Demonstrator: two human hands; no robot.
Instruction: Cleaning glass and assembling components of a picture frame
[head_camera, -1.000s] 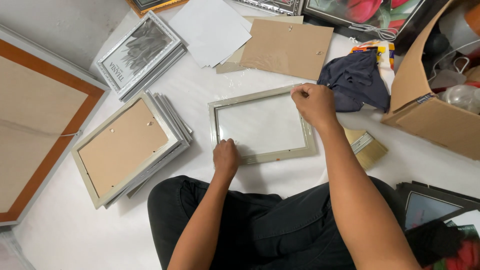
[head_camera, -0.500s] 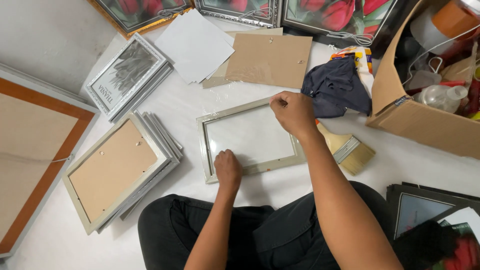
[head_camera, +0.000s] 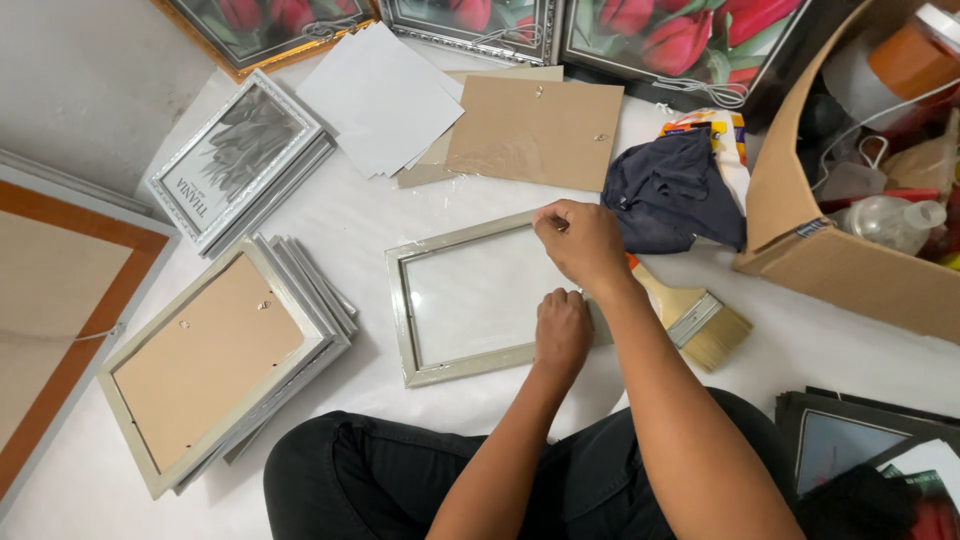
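A pale grey-green picture frame (head_camera: 402, 312) lies flat on the white floor in front of my crossed legs, with a clear pane inside it. My right hand (head_camera: 582, 246) pinches the frame's far right corner, fingers closed on the rim. My left hand (head_camera: 562, 331) is curled on the near right part of the rim, close under the right hand. A paintbrush (head_camera: 700, 324) with a wooden handle lies just right of the frame, partly under my right wrist.
A stack of similar frames (head_camera: 215, 362) lies face down at left, another stack (head_camera: 238, 160) behind it. White sheets (head_camera: 385, 95), a brown backing board (head_camera: 535, 130), a dark cloth (head_camera: 670, 190) and a cardboard box (head_camera: 835, 265) sit beyond. Dark frames (head_camera: 850, 430) lie at lower right.
My left hand has slid right along the frame's near edge, ending close below the right hand. The right hand stays on the far right corner. The view has shifted, showing the paintbrush.
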